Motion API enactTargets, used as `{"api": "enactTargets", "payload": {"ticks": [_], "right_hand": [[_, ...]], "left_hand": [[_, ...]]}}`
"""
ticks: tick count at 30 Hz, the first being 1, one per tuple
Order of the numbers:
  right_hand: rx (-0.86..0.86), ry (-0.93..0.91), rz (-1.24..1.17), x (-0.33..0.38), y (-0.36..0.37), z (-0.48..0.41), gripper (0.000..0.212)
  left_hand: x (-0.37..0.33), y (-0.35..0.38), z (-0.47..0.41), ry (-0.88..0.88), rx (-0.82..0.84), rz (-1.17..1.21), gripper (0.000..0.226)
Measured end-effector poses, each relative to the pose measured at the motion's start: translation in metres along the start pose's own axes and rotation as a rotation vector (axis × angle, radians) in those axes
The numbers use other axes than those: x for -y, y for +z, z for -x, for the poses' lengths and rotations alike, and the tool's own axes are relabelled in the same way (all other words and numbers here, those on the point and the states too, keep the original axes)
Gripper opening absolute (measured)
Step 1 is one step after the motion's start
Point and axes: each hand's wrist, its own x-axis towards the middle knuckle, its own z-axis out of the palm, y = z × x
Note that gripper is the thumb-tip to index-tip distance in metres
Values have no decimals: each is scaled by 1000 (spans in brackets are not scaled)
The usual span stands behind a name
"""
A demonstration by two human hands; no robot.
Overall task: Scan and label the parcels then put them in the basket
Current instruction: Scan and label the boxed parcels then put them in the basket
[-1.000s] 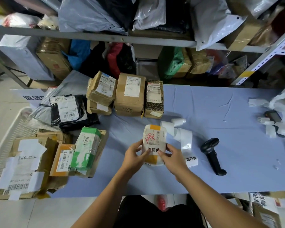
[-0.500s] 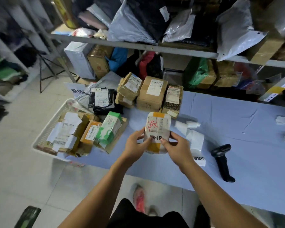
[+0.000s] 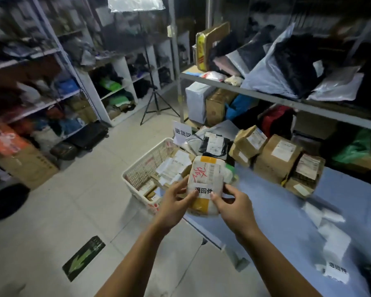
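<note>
Currently held: white parcel [image 3: 206,176] with red scribble, lifted over the table [image 3: 287,213] corner, near the basket [image 3: 137,170].
Left hand [image 3: 174,203]: gripping parcel's left edge.
Right hand [image 3: 234,207]: pinching right edge, thumb by the label [image 3: 204,191].

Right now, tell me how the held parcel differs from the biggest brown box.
The held parcel is white-wrapped with yellow tape; the brown box is plain cardboard. The held parcel bears red handwriting; the brown box shows none. The left hand and right hand grip the held parcel; the brown box rests on the table. Both carry printed labels.
</note>
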Motion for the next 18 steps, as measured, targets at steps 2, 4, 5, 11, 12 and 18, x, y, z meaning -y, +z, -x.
{"api": "enactTargets", "payload": {"ticks": [2,4,5,11,12,18], "right_hand": [[40,-17,-10,11,42,-2,40],[87,-36,-27,21,87,-4,30],[104,-38,-32,27,111,-4,26],[127,19,-39,41,256,-12,31],[129,29,-50,42,270,-13,31],[137,128,8,33,361,-43,29]], "left_hand": [[7,-42,3,8,-63,5,47],[14,-87,6,22,-100,28,44],[18,-109,7,29,-113,39,42],[53,-238,-1,-31,-118,57,36],[53,-251,-3,-35,-120,49,37],[93,-329,-38,-129,-75,24,41]]}}
